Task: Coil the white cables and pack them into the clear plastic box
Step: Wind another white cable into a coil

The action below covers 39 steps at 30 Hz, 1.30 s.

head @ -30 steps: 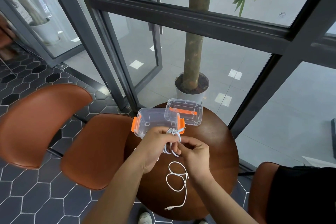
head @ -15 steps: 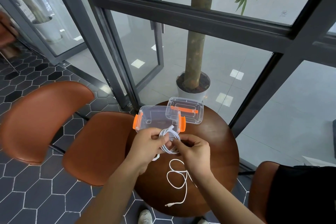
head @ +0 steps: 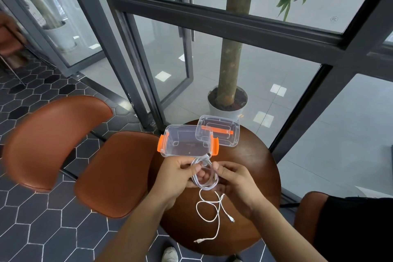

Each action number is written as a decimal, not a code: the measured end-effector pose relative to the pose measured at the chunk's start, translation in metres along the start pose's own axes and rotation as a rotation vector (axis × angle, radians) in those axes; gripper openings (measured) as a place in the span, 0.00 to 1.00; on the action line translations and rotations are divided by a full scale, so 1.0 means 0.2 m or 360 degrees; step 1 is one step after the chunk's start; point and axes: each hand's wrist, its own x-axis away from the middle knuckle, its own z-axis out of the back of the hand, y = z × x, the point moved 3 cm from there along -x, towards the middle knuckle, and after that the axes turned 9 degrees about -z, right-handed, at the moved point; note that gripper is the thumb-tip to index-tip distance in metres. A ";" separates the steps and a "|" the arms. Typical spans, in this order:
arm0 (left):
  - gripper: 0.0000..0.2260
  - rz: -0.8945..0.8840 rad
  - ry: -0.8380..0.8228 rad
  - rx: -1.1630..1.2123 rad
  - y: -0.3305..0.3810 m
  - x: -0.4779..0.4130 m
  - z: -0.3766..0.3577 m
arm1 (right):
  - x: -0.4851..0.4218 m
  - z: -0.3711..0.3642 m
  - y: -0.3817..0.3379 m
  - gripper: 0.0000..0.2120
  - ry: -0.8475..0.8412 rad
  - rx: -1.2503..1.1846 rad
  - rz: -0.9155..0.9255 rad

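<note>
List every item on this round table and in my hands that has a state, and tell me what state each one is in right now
clear plastic box: open, empty, orange latches out at both ends.
lid: off, lying behind the box and overlapping its right corner.
coiled white cable: looped into a coil, held above the table.
loose white cable: uncoiled, sprawled on the table.
left hand: gripping the coil.
right hand: gripping the coil.

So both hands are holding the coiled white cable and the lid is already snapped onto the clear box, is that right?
Not quite. Both hands, left and right, do hold the coiled white cable, but the head view shows the clear box open, with its lid lying behind it on the table.
</note>
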 end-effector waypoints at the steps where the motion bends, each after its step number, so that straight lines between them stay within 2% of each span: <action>1: 0.10 -0.0003 0.0003 0.0017 0.01 0.00 0.00 | 0.01 0.01 0.00 0.15 0.0022 -0.0137 0.0009; 5: 0.07 0.0045 0.0045 0.0140 0.01 -0.01 0.00 | 0.02 0.04 -0.01 0.10 0.0219 -0.0565 0.0027; 9: 0.07 0.0113 0.0152 0.0333 -0.02 -0.03 0.00 | 0.01 0.08 0.00 0.11 0.0445 -0.0307 -0.0019; 13: 0.08 0.0128 0.0085 0.0360 -0.03 -0.03 -0.02 | 0.00 0.15 0.01 0.12 0.0596 -0.0037 -0.0040; 16: 0.08 0.0123 0.0086 0.0379 -0.02 -0.04 -0.01 | 0.01 0.15 -0.01 0.14 0.0405 0.0426 -0.0037; 18: 0.08 0.0124 0.0063 0.0347 -0.02 -0.05 -0.01 | 0.02 0.16 -0.03 0.13 0.0306 0.0533 -0.0022; 24: 0.08 0.0147 0.0015 0.0334 -0.02 -0.06 -0.01 | 0.00 0.16 -0.03 0.10 0.0133 0.0419 0.0050; 29: 0.09 0.0096 0.0103 0.0319 -0.02 -0.07 0.01 | -0.03 0.22 -0.04 0.08 0.0091 0.0375 -0.0007; 34: 0.09 0.0174 -0.0069 0.0361 -0.03 -0.06 -0.01 | -0.07 0.18 -0.01 0.10 -0.0014 0.0382 -0.0061; 39: 0.09 0.0238 -0.0166 0.0637 -0.02 -0.06 -0.02 | -0.08 0.14 -0.01 0.11 -0.0046 0.0427 0.0016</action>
